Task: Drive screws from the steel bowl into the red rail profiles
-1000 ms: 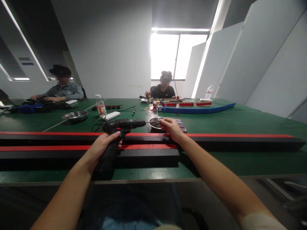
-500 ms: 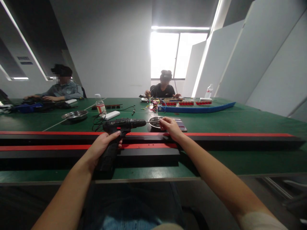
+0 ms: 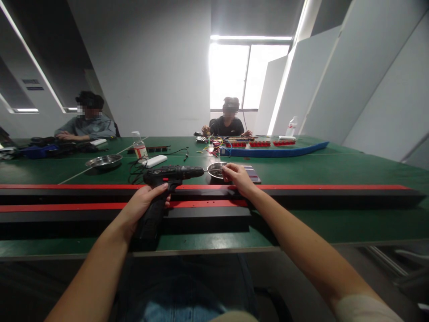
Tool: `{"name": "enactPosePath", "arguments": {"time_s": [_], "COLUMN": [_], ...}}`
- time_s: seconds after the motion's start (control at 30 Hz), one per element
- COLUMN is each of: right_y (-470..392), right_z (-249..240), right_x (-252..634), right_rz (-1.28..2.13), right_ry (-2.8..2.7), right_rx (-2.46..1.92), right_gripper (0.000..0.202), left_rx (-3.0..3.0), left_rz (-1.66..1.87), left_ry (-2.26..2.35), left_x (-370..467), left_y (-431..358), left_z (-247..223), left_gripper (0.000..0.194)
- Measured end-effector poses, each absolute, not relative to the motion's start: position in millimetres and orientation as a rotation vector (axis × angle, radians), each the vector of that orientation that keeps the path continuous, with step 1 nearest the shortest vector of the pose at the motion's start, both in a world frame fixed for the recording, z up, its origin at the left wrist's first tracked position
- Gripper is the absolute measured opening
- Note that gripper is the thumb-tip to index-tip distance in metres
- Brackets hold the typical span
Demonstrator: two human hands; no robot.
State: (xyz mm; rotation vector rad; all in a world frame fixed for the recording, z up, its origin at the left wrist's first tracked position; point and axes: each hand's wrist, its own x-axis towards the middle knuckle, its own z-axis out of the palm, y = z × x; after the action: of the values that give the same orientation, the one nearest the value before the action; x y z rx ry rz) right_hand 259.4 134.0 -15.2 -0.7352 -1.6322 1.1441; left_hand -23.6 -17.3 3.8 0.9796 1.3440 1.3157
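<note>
My left hand (image 3: 147,201) is wrapped round the grip of a black cordless drill (image 3: 162,175), which points to the right. A thin bit (image 3: 212,170) runs from its chuck to the fingertips of my right hand (image 3: 237,176). Those fingers are pinched at the bit's tip; whatever small thing may sit between them is hidden. Behind the bit stands a metal bowl (image 3: 211,176) with small dark pieces in it. Below both hands lie two long black beams with red top strips, a shorter near one (image 3: 208,214) and a longer far one (image 3: 318,194).
On the green table (image 3: 284,172) are a shallow metal dish (image 3: 104,163), a plastic bottle (image 3: 139,145), a white bar (image 3: 154,161) with black cable, coloured wires (image 3: 217,147) and a long blue strip (image 3: 275,152). A flat card (image 3: 252,174) lies by the bowl. Two people sit across.
My hands and the drill stay practically in place. The person at the far left has drawn their hands together and shifted slightly to the right.
</note>
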Motion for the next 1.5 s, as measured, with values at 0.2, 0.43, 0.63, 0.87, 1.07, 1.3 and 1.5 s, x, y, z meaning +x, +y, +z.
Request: {"name": "enactPosePath", "arguments": {"time_s": [0.2,0.43,0.63,0.87,1.07,1.3,1.5], "right_y": [142.8,159.7,158.1,160.1,158.7,158.7,172.3], "right_z": [-18.7,-22.9,-22.8,-26.7,-23.2,-10.5,-24.7], "right_x": [258.8,261.6,260.3,259.2,261.5,284.5,288.7], "right_rz": [1.014,1.13,1.186,1.195,1.207,0.532,0.374], "right_ry": [-1.499,-1.094,-1.052,-1.118,-1.25,-1.908,-2.042], "right_rx": [-0.844,-0.895,-0.857,-0.829,-0.84,-1.128,-1.236], "right_gripper": [0.028,0.018,0.017,0.021,0.023,0.023,0.009], "left_rx": [1.179,1.605,1.909,2.175,2.373,2.75,2.782], "left_rz": [1.24,1.0,0.847,0.527,0.254,0.522,0.499], "left_ry": [1.469,1.602,1.646,1.884,1.856,2.078,2.243], "left_x": [-26.9,-28.1,-7.8,10.7,45.5,106.4,132.3], "left_y": [-16.2,-7.2,1.1,10.3,30.4,54.1,53.1], "left_z": [12.1,49.3,68.4,116.3,163.6,166.4,159.2], "left_gripper": [0.04,0.046,0.042,0.049,0.036,0.062,0.043]}}
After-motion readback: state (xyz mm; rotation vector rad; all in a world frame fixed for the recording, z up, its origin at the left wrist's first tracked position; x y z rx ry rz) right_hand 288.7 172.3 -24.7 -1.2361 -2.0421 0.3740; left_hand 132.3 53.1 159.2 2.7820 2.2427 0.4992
